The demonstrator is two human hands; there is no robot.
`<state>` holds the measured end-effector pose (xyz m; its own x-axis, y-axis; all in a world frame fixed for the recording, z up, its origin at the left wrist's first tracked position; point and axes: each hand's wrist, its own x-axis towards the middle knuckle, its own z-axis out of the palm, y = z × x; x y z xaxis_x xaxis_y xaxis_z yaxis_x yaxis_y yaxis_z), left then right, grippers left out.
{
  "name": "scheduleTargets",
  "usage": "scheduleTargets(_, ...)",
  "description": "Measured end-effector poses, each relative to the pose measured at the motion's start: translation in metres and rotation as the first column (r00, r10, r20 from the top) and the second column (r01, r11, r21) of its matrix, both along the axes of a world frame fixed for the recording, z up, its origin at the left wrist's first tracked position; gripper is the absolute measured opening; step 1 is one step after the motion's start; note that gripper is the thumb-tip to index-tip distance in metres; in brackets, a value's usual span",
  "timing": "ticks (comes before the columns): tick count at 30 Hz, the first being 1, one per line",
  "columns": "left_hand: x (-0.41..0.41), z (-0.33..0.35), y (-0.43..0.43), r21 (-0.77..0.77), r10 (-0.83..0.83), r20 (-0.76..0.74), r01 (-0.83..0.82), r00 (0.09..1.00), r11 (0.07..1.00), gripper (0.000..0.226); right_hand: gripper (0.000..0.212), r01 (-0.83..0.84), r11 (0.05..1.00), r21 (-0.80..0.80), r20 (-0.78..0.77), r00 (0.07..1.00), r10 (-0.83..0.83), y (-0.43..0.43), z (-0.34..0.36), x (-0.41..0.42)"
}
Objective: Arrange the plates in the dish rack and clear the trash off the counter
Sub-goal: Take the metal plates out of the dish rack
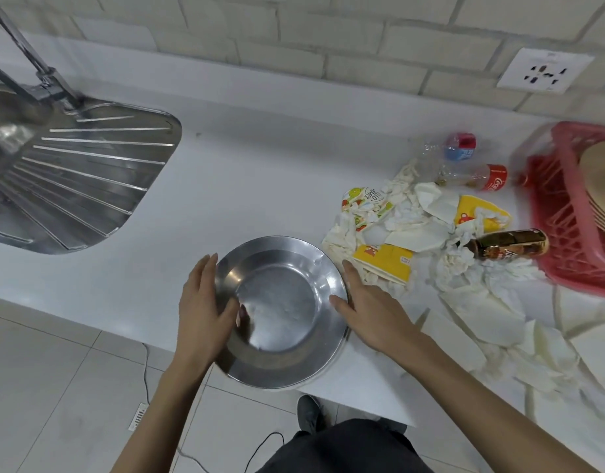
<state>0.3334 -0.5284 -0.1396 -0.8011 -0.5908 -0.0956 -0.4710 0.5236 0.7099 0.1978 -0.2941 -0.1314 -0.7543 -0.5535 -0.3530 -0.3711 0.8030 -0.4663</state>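
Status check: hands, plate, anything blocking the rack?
Left hand and right hand grip steel plate at counter edge. Red rack far right, plates inside. Trash pile lies between.

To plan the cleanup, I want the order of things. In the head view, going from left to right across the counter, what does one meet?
Sink drainboard → left hand → steel plate → right hand → trash pile of napkins and wrappers → brown bottle → red dish rack.

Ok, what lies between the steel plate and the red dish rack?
In the head view, between the steel plate and the red dish rack lies trash: crumpled tissues, yellow wrappers and a brown bottle.
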Motion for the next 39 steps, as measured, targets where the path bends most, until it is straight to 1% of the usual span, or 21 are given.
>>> scheduleTargets(1, -0.006, 0.004, 0.005, -0.053, -0.032, -0.046, 0.03, 0.998, 0.998, 0.069, 0.067, 0.009, 0.999, -0.035, -0.017, 1.0, -0.009, 0.004, 0.002, -0.001)
scheduleTargets(3, -0.023, 0.015, 0.018, -0.086, -0.105, -0.149, 0.093, 0.983, 0.992, 0.051, 0.062, 0.043, 0.992, -0.118, -0.047, 0.998, -0.049, 0.013, 0.007, -0.006)
scheduleTargets(5, -0.041, 0.027, 0.038, -0.019, -0.15, -0.212, 0.15, 0.966, 0.989, 0.034, 0.052, 0.084, 0.977, -0.196, -0.066, 0.993, -0.098, 0.025, 0.013, -0.012)
scheduleTargets(7, -0.06, 0.036, 0.061, 0.098, -0.188, -0.22, 0.213, 0.957, 0.972, 0.026, 0.04, 0.112, 0.954, -0.28, -0.09, 0.986, -0.142, 0.038, 0.019, -0.017)
scheduleTargets(9, -0.079, 0.041, 0.084, 0.169, -0.28, -0.226, 0.321, 0.933, 0.932, 0.024, 0.028, 0.132, 0.927, -0.35, -0.118, 0.976, -0.184, 0.052, 0.027, -0.025)
scheduleTargets(12, -0.107, 0.048, 0.12, 0.189, -0.397, -0.251, 0.447, 0.883, 0.874, 0.023, 0.019, 0.17, 0.875, -0.453, -0.146, 0.954, -0.261, 0.084, 0.039, -0.037)
scheduleTargets(14, -0.127, 0.054, 0.149, 0.209, -0.445, -0.267, 0.503, 0.855, 0.839, 0.025, 0.018, 0.209, 0.831, -0.515, -0.159, 0.93, -0.332, 0.114, 0.046, -0.045)
scheduleTargets(16, -0.142, 0.059, 0.171, 0.215, -0.496, -0.274, 0.555, 0.824, 0.803, 0.029, 0.016, 0.211, 0.824, -0.525, -0.187, 0.917, -0.353, 0.138, 0.05, -0.052)
scheduleTargets(18, -0.16, 0.065, 0.205, 0.198, -0.571, -0.282, 0.629, 0.771, 0.751, 0.035, 0.019, 0.213, 0.823, -0.527, -0.225, 0.898, -0.377, 0.179, 0.057, -0.062)
scheduleTargets(20, -0.177, 0.07, 0.239, 0.174, -0.62, -0.287, 0.676, 0.73, 0.716, 0.036, 0.019, 0.248, 0.803, -0.542, -0.223, 0.878, -0.423, 0.225, 0.065, -0.075)
scheduleTargets(22, -0.195, 0.075, 0.273, 0.166, -0.644, -0.305, 0.705, 0.702, 0.69, 0.035, 0.018, 0.304, 0.766, -0.566, -0.204, 0.849, -0.487, 0.275, 0.073, -0.09)
scheduleTargets(24, -0.215, 0.08, 0.306, 0.176, -0.652, -0.32, 0.719, 0.687, 0.672, 0.033, 0.017, 0.37, 0.731, -0.574, -0.204, 0.799, -0.565, 0.327, 0.078, -0.108)
scheduleTargets(27, -0.256, 0.086, 0.349, 0.214, -0.617, -0.375, 0.713, 0.691, 0.668, 0.027, 0.016, 0.497, 0.615, -0.612, -0.138, 0.699, -0.702, 0.402, 0.077, -0.143)
scheduleTargets(28, -0.272, 0.087, 0.361, 0.211, -0.597, -0.385, 0.697, 0.704, 0.685, 0.027, 0.017, 0.53, 0.573, -0.625, -0.11, 0.668, -0.736, 0.424, 0.076, -0.156)
scheduleTargets(31, -0.323, 0.088, 0.399, 0.104, -0.581, -0.365, 0.652, 0.727, 0.751, 0.028, 0.02, 0.605, 0.477, -0.637, -0.036, 0.595, -0.803, 0.466, 0.071, -0.191)
scheduleTargets(33, -0.353, 0.087, 0.421, 0.011, -0.591, -0.311, 0.625, 0.744, 0.78, 0.036, 0.02, 0.65, 0.449, -0.613, 0.033, 0.589, -0.808, 0.479, 0.064, -0.214)
scheduleTargets(35, -0.38, 0.084, 0.436, -0.098, -0.616, -0.259, 0.615, 0.744, 0.783, 0.043, 0.024, 0.691, 0.46, -0.558, 0.101, 0.606, -0.789, 0.482, 0.055, -0.234)
scheduleTargets(39, -0.423, 0.081, 0.45, -0.203, -0.654, -0.107, 0.628, 0.748, 0.751, 0.052, 0.056, 0.748, 0.507, -0.428, 0.201, 0.626, -0.754, 0.478, 0.05, -0.268)
